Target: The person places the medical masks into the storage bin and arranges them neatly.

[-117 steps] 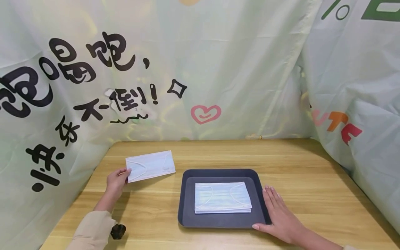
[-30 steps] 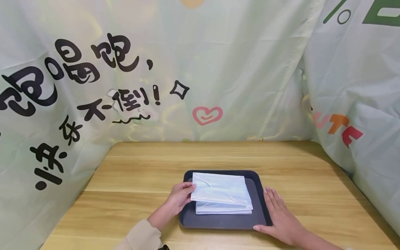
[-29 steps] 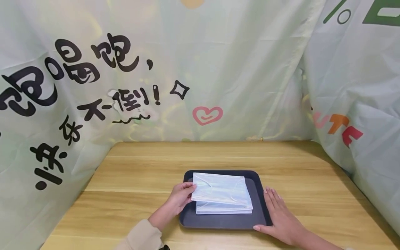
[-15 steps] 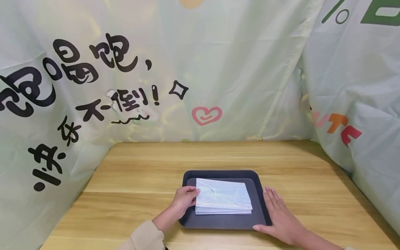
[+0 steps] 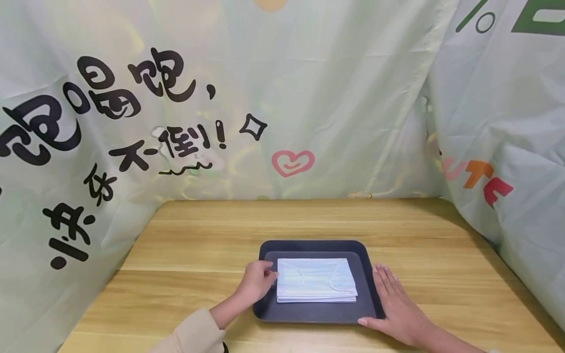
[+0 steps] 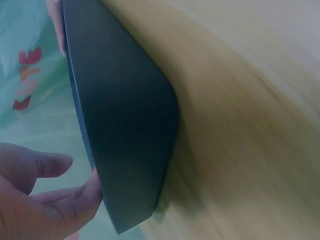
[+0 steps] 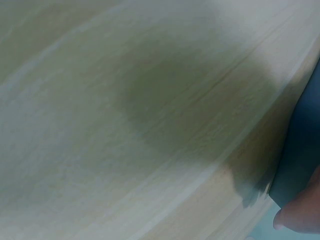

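A neat stack of pale blue face masks (image 5: 315, 279) with white ear loops lies flat in the dark tray (image 5: 315, 314). Over the tray's left rim reaches my left hand (image 5: 256, 283), its fingertips close to the stack's left edge. In the left wrist view the thumb of that left hand (image 6: 50, 195) stands apart from the fingers, and no mask shows between them. My right hand (image 5: 399, 309) rests along the tray's right side with straight fingers, the thumb at the near right corner. The right wrist view catches only part of that hand (image 7: 302, 207) by the tray wall (image 7: 300, 145).
The tray stands on a wooden table (image 5: 190, 245), near its front. Behind and beside the table hangs a pale printed curtain (image 5: 344, 98) with black lettering and a pink heart.
My left hand has brought a face mask from the left onto the stack, lowered it and let go. The top mask now lies flat. My right hand has stayed at the tray.
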### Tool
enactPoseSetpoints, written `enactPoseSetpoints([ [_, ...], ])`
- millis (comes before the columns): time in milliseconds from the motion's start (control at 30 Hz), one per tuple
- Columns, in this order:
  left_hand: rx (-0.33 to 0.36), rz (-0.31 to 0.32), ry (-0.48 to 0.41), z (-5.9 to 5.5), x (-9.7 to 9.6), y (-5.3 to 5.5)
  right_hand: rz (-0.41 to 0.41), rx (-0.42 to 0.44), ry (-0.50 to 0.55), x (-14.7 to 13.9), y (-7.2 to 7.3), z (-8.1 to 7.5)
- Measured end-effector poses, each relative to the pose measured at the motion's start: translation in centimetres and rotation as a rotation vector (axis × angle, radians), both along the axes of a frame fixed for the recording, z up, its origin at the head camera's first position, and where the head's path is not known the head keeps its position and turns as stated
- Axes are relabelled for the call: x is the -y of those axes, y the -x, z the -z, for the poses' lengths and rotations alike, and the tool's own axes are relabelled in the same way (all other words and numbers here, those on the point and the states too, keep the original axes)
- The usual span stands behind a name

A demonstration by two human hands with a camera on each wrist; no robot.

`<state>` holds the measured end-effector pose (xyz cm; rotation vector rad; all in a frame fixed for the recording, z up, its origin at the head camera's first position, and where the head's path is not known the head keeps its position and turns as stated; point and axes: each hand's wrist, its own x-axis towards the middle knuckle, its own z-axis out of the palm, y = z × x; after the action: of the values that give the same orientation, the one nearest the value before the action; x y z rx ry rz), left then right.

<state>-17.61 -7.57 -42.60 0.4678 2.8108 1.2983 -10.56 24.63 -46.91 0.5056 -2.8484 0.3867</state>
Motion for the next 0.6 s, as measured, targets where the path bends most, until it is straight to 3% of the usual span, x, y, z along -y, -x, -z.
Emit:
enactPoseSetpoints([
  [133, -0.050, 0.008, 0.056, -0.3, 0.2, -0.3, -0.015, -0.043, -0.016, -0.1, 0.1, 0.1],
  [333, -0.144, 0.031, 0.011, 0.1, 0.6, -1.0, -0.034, -0.032, -0.019, -0.4, 0.1, -0.1],
  [433, -0.223, 0.023, -0.013, 0.2, 0.8, -1.2, -0.062, -0.078, -0.041, -0.7, 0.3, 0.0],
  [600, -0.287, 0.028, -0.003, 0.2, 1.5, -1.4, -0.083, -0.134, -0.050, -1.2, 0.6, -0.4],
])
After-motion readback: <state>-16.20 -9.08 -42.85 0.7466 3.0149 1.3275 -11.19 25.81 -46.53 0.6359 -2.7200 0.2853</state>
